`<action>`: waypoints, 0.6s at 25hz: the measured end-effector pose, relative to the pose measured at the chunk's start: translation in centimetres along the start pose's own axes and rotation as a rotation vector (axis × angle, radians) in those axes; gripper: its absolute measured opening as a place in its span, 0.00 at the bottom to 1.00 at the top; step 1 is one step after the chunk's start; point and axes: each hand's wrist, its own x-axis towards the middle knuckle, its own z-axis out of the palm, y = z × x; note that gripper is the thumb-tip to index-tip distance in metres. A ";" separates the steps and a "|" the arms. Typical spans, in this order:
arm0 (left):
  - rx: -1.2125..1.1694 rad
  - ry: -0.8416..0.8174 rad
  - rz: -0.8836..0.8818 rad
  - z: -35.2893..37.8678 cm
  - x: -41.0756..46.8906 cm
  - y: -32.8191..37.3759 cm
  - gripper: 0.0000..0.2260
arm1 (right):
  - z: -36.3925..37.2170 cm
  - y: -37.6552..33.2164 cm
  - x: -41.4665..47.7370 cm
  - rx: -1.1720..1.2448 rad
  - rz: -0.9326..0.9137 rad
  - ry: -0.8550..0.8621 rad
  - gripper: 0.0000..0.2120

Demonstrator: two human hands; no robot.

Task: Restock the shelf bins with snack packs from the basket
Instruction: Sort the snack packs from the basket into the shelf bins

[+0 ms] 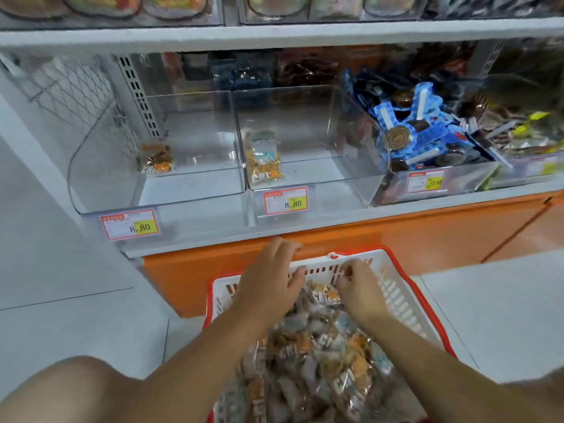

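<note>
White shelf point(274, 33), orange base point(427, 236), tiled floor point(76, 325)

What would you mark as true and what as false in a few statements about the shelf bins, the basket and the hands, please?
1. The leftmost bin holds just one snack pack. True.
2. The basket is almost empty. False: it is heaped with snack packs.
3. The left hand and the right hand are both over the basket. True.
4. The middle bin is filled to its rim. False: only a pack or two lie at its front left.
5. The basket's rim is blue. False: it is red.
</note>
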 end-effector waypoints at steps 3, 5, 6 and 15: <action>0.065 -0.280 -0.196 3.6 -3.2 -1.4 0.22 | 2.8 3.2 -1.1 -0.402 -0.054 -0.386 0.35; 0.041 -0.386 -0.310 5.4 -5.1 -2.4 0.24 | 3.7 2.9 -1.1 -0.529 -0.135 -0.417 0.43; 0.026 -0.418 -0.360 6.0 -5.9 -2.7 0.24 | 4.2 2.5 -1.0 -0.569 -0.170 -0.418 0.42; -0.723 -0.248 -0.962 7.1 -6.3 -2.0 0.22 | 5.9 0.2 -3.4 -0.155 -0.406 0.011 0.14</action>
